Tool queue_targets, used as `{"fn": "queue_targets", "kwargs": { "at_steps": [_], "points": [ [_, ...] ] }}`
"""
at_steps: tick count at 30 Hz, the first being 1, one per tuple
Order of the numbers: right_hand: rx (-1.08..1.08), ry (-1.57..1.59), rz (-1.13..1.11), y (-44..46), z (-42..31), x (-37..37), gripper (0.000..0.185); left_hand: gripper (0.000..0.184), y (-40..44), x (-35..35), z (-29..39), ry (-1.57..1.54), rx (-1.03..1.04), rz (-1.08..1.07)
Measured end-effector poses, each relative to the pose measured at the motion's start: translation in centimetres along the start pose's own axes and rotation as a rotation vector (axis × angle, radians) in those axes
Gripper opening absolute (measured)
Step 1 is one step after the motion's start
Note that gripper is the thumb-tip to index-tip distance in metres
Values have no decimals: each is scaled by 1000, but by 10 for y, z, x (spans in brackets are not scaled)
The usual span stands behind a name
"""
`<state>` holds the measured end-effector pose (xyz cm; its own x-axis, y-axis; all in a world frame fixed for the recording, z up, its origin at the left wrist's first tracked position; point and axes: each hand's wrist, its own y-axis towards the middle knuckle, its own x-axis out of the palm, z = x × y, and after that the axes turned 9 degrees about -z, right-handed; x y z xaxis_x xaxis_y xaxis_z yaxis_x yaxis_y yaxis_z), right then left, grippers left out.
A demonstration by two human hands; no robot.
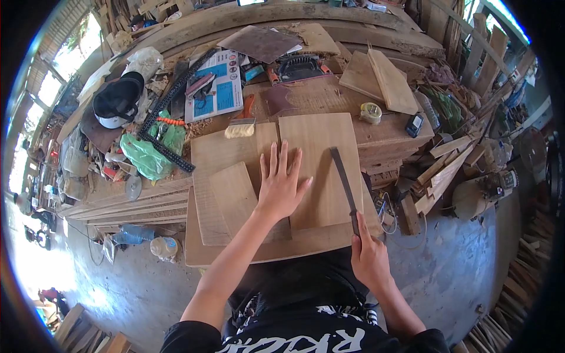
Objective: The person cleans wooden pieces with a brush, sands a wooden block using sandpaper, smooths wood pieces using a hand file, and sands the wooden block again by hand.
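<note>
My left hand (279, 189) lies flat with its fingers spread across two wooden boards. Beneath its fingertips is the seam between the left board (220, 154) and the right board (318, 132). In my right hand (371, 259) is the handle of a long, flat, dark file (343, 179), pointing away from me over the right board's edge. A smaller wood piece (232, 197) rests on the left board. Under them all sits a wider wooden panel (265, 252), close to my lap. A brush (240, 128) with pale bristles lies at the left board's far edge.
Behind the boards, the workbench holds a printed sheet (215, 88), a tape roll (371, 113), a small black device (414, 125) and loose planks (391, 82). A green plastic bag (153, 153) and a black cap (116, 101) are at left. Wood scraps (450, 176) stand at right.
</note>
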<state>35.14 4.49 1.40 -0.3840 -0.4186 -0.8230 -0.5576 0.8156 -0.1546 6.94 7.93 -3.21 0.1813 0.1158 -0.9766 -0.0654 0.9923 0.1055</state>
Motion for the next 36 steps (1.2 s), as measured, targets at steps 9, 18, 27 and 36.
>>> {"fn": "queue_targets", "kwargs": {
  "at_steps": [9,18,27,36],
  "points": [
    [-57,-20,55,95,-32,13,66,76,-1,-4,1,4,-18,-48],
    [4,-62,-20,26,-16,-1,64,74,-1,-1,0,-9,-11,-10],
    [22,-59,20,15,-11,-3,64,74,-2,-2,0,-6,-7,0],
    [72,-75,74,73,-17,-3,62,74,-2,-2,1,-6,-12,-25]
  ]
}}
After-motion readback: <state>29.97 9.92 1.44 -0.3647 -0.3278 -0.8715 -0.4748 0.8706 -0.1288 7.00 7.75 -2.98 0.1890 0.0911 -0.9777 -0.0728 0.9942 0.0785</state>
